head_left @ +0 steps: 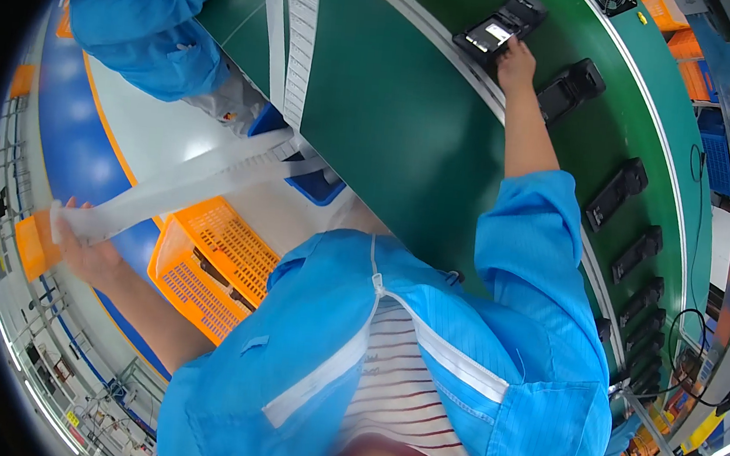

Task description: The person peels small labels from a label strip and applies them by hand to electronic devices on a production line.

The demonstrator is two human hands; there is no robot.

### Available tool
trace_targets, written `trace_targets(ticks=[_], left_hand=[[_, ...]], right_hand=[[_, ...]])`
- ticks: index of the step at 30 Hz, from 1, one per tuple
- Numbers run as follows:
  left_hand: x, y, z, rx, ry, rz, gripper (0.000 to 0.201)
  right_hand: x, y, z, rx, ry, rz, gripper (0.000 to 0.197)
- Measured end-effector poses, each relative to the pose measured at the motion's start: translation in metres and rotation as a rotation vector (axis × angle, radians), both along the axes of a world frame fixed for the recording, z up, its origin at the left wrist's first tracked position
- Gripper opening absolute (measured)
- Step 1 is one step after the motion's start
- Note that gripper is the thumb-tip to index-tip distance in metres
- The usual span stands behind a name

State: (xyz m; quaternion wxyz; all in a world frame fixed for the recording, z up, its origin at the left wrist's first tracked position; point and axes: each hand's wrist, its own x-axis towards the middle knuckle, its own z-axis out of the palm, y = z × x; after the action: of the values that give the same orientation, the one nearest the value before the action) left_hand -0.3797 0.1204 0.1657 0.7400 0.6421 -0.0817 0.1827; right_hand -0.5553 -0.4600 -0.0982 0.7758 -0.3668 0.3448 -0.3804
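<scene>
On the left, my left hand (86,252) is raised, its fingers closed on the end of a long white label strip (181,179). The strip stretches from it toward the green table's edge. Over the conveyor, my right hand (516,67) reaches to a black handheld device (519,16). Its bent fingers are at the right end of a white label (492,34) lying on that device. Whether the label's whole face is stuck down cannot be made out. A second black device (570,91) lies just right of my right wrist.
More black devices (617,192) line the conveyor (597,145) on the right. Printed label strips (300,28) hang across the green table (397,82). Orange baskets (214,257) and a blue bin (318,187) stand below. A person in blue (155,32) works at far left.
</scene>
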Motion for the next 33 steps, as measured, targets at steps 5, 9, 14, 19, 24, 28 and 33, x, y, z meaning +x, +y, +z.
trace_targets(ticks=[5, 9, 14, 19, 24, 28, 33], left_hand=[[0.027, 0.089, 0.048, 0.476, -0.161, 0.774, 0.027], [-0.014, 0.073, 0.075, 0.567, -0.248, 0.782, 0.026], [-0.011, -0.044, 0.067, 0.200, -0.298, 0.399, 0.030], [-0.033, -0.044, 0.102, 0.057, -0.300, 0.287, 0.029], [-0.034, -0.046, 0.084, -0.011, -0.187, 0.061, 0.025], [-0.046, -0.066, 0.067, -0.077, -0.076, -0.329, 0.024], [-0.078, -0.079, 0.043, -0.102, 0.071, -0.679, 0.020]], right_hand=[[-0.039, -0.036, 0.020, -0.970, 0.917, -0.598, 0.058], [-0.068, -0.015, 0.027, -0.451, 1.617, -0.292, 0.113], [-0.083, -0.012, 0.021, -0.556, 1.768, -0.139, 0.111], [-0.068, -0.013, 0.040, -0.487, 1.802, -0.073, 0.106], [-0.116, -0.029, 0.030, -0.346, 1.786, -0.021, 0.111], [-0.177, 0.007, 0.011, -0.396, 1.118, -0.062, 0.111], [-0.212, 0.178, 0.033, -0.435, 1.092, -0.078, 0.107]])
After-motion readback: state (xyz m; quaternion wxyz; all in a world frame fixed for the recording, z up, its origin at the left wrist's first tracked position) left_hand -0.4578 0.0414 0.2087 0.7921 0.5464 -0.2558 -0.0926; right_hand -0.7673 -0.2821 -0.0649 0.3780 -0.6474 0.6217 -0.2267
